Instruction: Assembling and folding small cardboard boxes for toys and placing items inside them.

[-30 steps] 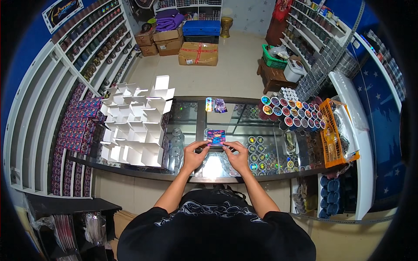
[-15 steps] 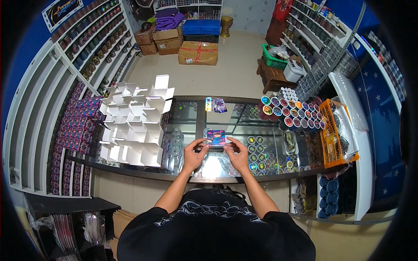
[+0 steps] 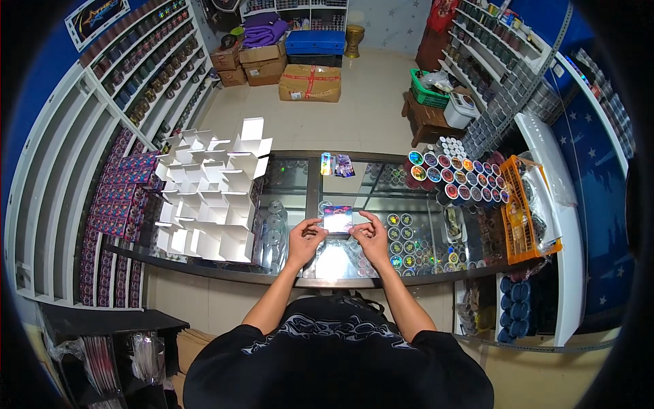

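Small shiny card (image 3: 338, 219) held between both hands above the glass counter (image 3: 300, 184). Left hand (image 3: 304, 240) pinches its left edge, right hand (image 3: 371, 236) its right edge; white open boxes (image 3: 208, 198) lie left of the left hand

A glass tabletop (image 3: 300, 187) with a dark frame curves across the middle of the view, round containers showing in the case beneath it; on its left part stands a cluster of open white cardboard boxes (image 3: 208, 187), touching one another, flaps raised; near the far edge lie a few small glossy cards (image 3: 337, 164); at the right stands a dense group of round jars with colourful lids (image 3: 458, 175), just beside an orange mesh tray (image 3: 519, 211) at the right end; near the front edge a small square holographic packet (image 3: 337, 219) sits between both hands.
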`<state>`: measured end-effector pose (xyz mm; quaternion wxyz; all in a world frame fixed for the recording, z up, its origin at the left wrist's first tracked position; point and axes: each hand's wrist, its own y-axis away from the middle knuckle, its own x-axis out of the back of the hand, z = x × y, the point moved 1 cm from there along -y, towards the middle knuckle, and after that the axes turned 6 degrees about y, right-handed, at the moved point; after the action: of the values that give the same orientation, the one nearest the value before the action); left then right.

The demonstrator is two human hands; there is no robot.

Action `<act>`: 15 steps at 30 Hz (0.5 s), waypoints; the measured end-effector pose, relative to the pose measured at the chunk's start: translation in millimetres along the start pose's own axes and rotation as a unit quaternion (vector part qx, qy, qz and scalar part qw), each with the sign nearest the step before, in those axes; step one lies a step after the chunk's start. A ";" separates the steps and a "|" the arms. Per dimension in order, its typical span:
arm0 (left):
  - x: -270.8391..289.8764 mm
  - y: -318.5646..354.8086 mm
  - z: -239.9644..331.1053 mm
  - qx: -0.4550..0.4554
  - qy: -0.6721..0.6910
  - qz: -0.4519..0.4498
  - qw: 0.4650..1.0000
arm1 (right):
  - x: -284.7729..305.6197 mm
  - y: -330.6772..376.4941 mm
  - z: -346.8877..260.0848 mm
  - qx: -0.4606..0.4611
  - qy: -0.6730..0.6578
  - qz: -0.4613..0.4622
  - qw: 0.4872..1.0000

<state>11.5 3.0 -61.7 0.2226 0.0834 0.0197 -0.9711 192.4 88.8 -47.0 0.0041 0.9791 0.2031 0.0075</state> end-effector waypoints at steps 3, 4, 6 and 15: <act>-0.6 -1.8 2.5 0.023 0.020 -0.008 1.000 | 1.9 -1.9 1.2 -0.012 -0.008 -0.008 1.000; 0.3 -2.6 1.2 0.023 0.020 -0.009 1.000 | 2.5 -2.4 1.2 -0.017 -0.011 -0.012 1.000; 4.0 -5.8 -4.1 0.033 0.041 -0.023 0.998 | 2.9 -3.6 2.6 -0.024 -0.017 -0.019 0.999; 13.0 -18.5 -3.9 0.136 0.108 -0.079 0.982 | 10.9 -13.6 7.7 -0.161 -0.056 -0.077 0.982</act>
<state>-7.5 14.3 -67.7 0.1279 0.2151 -0.0822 -0.9647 197.1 105.6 -54.7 0.1734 0.9461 0.2731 -0.0155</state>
